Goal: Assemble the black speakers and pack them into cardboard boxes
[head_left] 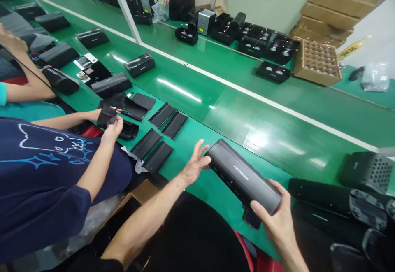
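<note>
Speaker point(242, 177) clamped in right grip point(280, 216); left grip point(194, 168) parted; panels point(159, 156), black cylinders point(321, 197) nearby.

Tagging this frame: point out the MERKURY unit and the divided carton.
MERKURY unit point(243, 177): head view, middle of its black body.
Divided carton point(311, 77): head view, its near cardboard wall.

head view, forward and downward
</note>
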Motion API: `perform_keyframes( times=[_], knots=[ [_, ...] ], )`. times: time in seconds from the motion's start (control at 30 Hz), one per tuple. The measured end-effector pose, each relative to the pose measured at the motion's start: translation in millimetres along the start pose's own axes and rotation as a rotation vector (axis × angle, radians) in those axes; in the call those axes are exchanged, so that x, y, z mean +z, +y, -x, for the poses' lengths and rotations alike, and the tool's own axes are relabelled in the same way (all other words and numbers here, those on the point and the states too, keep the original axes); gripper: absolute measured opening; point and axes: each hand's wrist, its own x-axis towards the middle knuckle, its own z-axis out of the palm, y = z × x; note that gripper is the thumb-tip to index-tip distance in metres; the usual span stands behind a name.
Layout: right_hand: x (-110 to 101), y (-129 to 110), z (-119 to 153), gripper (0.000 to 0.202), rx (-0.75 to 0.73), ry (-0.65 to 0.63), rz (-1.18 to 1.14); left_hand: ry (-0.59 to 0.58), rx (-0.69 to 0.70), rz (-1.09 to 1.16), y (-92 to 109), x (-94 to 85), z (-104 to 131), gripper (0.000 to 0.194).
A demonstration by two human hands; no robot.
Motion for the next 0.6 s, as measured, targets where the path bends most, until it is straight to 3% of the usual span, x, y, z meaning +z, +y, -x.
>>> perform_keyframes(
  times=[0.07, 0.13, 0.27, 0.37, 0.47, 0.6],
  knots=[
    [-19.8, -2.0, 7.7, 0.086, 0.061, -0.071, -0.001, -0.154, 0.051, -0.249, 27.8, -21.4, 3.0, 0.111],
    [-28.1, -7.0, 16.1, 0.086, 0.093, -0.12, -0.014, -0.338, 0.048, -0.509, 50.7, -33.4, 6.7, 0.108],
    [-27.1, -15.5, 25.2, 0.085, 0.107, -0.176, -0.023, -0.486, 0.053, -0.749, 70.5, -33.1, 20.4, 0.111],
    [-26.0, -14.8, 23.7, 0.083, 0.128, -0.217, -0.085, -0.458, 0.078, -0.804, 67.5, -26.1, 31.6, 0.107],
    [-27.4, -10.6, 13.6, 0.083, 0.174, -0.256, -0.199, -0.325, 0.123, -0.79, 58.0, -21.8, 36.3, 0.091],
    [-30.7, -3.1, -2.7, 0.09, 0.269, -0.347, -0.233, -0.173, 0.048, -0.649, 46.9, -23.0, 36.7, 0.08]
  ],
)
